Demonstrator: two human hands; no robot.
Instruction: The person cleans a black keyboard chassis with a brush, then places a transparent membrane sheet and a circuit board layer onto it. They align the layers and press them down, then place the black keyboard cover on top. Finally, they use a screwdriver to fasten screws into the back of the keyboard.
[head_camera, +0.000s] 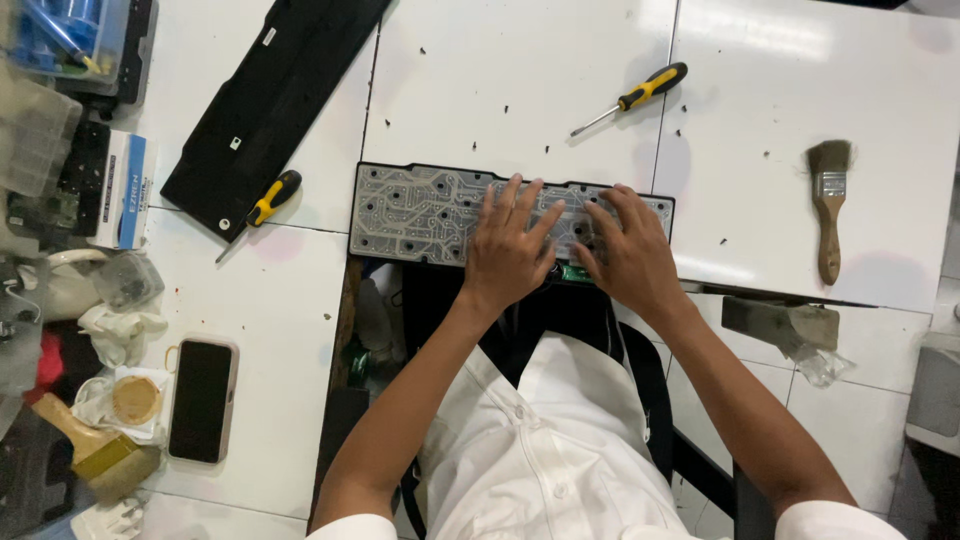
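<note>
On the white tiled surface (520, 70), both hands, left (510, 250) and right (625, 250), lie spread flat, pressing the grey circuit membrane of the opened black keyboard (410, 210) to steady it.

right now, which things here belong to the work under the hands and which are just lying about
In use:
- opened keyboard with its circuit sheet
- left hand and right hand, flat on the sheet
- loose screws
- two yellow screwdrivers
- black back cover

Lying about:
- paintbrush
- phone
- white box
</note>
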